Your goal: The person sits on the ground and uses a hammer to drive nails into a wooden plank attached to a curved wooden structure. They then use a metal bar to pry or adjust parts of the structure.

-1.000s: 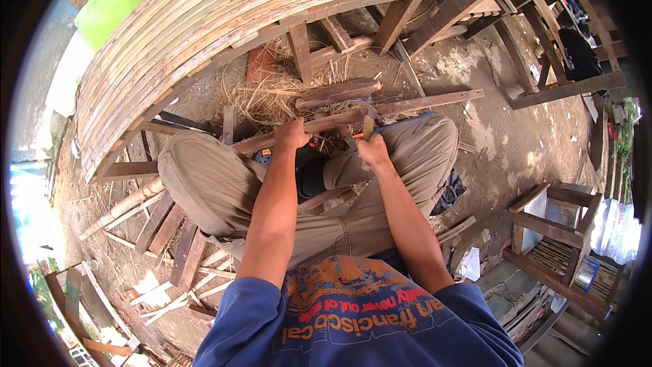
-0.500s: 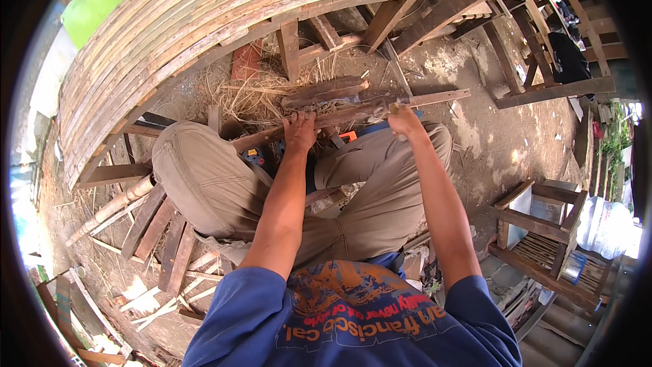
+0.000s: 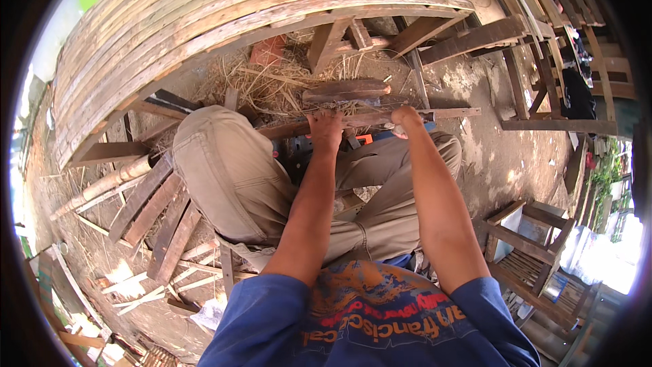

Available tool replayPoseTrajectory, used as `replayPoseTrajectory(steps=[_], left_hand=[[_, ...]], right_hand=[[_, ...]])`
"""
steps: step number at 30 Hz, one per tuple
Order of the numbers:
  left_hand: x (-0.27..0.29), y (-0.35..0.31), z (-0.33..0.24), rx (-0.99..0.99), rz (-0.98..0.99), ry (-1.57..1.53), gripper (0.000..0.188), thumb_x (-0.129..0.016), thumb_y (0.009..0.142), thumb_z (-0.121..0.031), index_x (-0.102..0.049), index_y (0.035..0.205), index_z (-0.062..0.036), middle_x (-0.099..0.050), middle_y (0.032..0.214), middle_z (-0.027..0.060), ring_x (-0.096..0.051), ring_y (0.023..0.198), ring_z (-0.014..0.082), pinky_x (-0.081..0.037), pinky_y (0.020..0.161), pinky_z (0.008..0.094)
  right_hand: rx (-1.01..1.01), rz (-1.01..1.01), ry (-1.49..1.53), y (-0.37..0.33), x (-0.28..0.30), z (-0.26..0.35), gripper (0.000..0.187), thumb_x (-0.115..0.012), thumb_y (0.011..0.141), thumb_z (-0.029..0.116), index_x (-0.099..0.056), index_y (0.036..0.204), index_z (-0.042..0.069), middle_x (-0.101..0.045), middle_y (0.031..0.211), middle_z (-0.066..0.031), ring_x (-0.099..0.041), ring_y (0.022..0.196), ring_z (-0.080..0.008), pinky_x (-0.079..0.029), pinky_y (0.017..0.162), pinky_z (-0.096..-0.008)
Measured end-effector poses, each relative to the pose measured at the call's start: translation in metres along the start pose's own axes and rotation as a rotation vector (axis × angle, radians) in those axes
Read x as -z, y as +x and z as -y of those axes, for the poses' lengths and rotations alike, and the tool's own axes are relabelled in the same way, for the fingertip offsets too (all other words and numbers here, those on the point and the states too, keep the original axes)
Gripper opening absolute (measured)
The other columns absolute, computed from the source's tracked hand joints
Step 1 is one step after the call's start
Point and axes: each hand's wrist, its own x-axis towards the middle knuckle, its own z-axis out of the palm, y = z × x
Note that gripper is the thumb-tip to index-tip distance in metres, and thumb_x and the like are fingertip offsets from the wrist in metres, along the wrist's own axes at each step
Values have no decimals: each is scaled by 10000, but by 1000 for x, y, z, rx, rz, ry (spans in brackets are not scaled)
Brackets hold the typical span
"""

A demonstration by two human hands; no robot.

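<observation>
Brown wood, a bar (image 3: 367, 119), lies crosswise at twelve o'clock, beyond tan trousers (image 3: 387, 211). The left hand (image 3: 326, 127) clasps it; the right hand (image 3: 407, 121) curls at one o'clock, its grip too hidden to tell. Towards eleven stands a slatted bench (image 3: 238, 3).

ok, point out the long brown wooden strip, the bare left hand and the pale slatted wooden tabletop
Long brown wooden strip (image 3: 367, 119), head view: stretch between the hands.
Bare left hand (image 3: 327, 127), head view: back of the hand.
Pale slatted wooden tabletop (image 3: 244, 0), head view: upper slats.
</observation>
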Motion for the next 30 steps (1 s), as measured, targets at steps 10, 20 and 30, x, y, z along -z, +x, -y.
replayPoseTrajectory(steps=[10, 20, 30], left_hand=[[6, 5, -13, 17, 40, -17, 314, -491, 982, -228, -635, 1260, -254, -607, 1303, 97, -507, 1268, 320, -236, 1084, 601], [-1, 13, -6, -11, 49, -16, 475, -735, 829, -244, -617, 1288, -270, -645, 1219, 66, -604, 1163, 286, -315, 1027, 616], [16, 16, -10, 17, 186, -5, 495, -671, 837, -205, -590, 1324, -245, -649, 1243, 75, -604, 1192, 295, -297, 1070, 628]], right_hand=[[-269, 258, 328, 21, 31, -2, 64, -489, 927, 118, -511, 965, 71, -562, 764, -79, -592, 612, -170, -498, 445, -278], [35, 273, 826, -32, 1, 43, 181, -440, 1021, 141, -573, 984, 24, -575, 768, -66, -544, 564, -116, -479, 429, -190], [326, 531, 492, -43, 58, -44, 359, -389, 963, 229, -544, 1224, 39, -673, 1020, -229, -668, 861, -238, -535, 758, -413]])
